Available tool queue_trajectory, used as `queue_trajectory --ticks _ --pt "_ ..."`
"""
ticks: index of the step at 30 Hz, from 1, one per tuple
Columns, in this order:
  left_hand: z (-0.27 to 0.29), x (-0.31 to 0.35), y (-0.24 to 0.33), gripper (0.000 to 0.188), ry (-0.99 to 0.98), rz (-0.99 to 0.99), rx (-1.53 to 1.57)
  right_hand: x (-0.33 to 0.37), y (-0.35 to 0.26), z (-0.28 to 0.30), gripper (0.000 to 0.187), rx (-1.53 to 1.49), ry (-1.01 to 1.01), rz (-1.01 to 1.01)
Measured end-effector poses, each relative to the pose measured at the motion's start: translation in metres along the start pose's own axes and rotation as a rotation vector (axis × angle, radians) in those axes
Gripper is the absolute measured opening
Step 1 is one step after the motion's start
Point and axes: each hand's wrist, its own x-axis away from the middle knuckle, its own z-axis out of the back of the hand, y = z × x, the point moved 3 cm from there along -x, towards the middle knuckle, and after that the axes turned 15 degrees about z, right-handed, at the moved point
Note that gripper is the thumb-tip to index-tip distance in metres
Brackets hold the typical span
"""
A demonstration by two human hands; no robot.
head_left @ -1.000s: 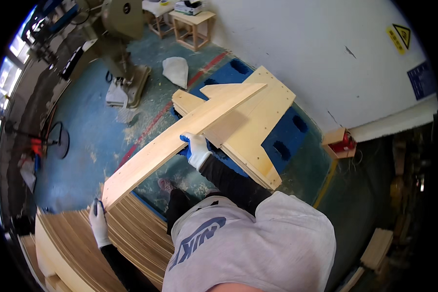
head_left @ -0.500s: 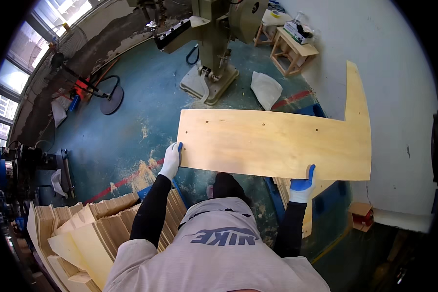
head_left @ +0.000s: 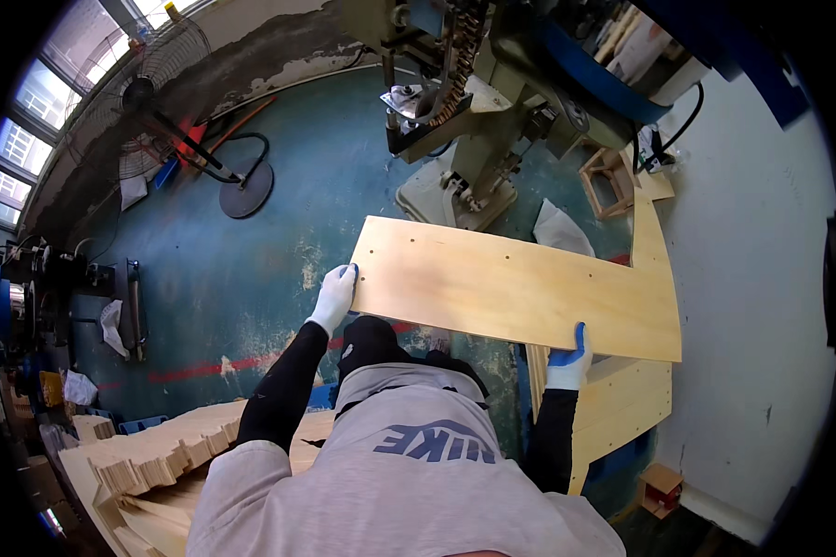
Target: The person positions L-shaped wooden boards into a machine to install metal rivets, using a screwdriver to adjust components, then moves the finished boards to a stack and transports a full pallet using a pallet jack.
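Observation:
A pale plywood panel (head_left: pixel 492 288) is held out in front of me; it is long, with a narrow arm rising at its right end and several small holes along its far side. My left hand (head_left: pixel 335 297), in a white glove with blue on the grip side, clasps its left end. At the near edge, toward the right, my right hand (head_left: pixel 571 360) grips it with the blue thumb over the top face. The right fingers are hidden beneath the panel. Past the far edge stands a green-grey machine (head_left: pixel 464 121) on a pale base.
Similar plywood pieces (head_left: pixel 627 404) lie stacked below my right hand. To my lower left is a large stack of cut boards (head_left: pixel 172 455). A fan with a round base (head_left: pixel 247 188), a wooden stool (head_left: pixel 607 183) and a white bag (head_left: pixel 563 228) stand on the floor.
The machine looms larger and shows further right, with more of its upper part in view. The panel, still in both hands, has tilted so its right end sits nearer to me.

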Motion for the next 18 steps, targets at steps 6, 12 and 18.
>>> queue_trajectory --ticks 6,12,18 --pt "0.068 -0.143 -0.015 0.046 -0.237 0.323 -0.288 -0.008 0.090 -0.082 0.044 0.117 0.304 -0.018" --pt "0.078 -0.229 0.169 0.042 -0.234 -0.019 -0.291 0.000 0.131 -0.140 0.041 -0.067 0.395 0.039" --pt "0.137 -0.214 0.124 0.039 -0.168 -0.206 -0.375 0.079 0.131 -0.165 0.036 -0.048 0.344 0.230"
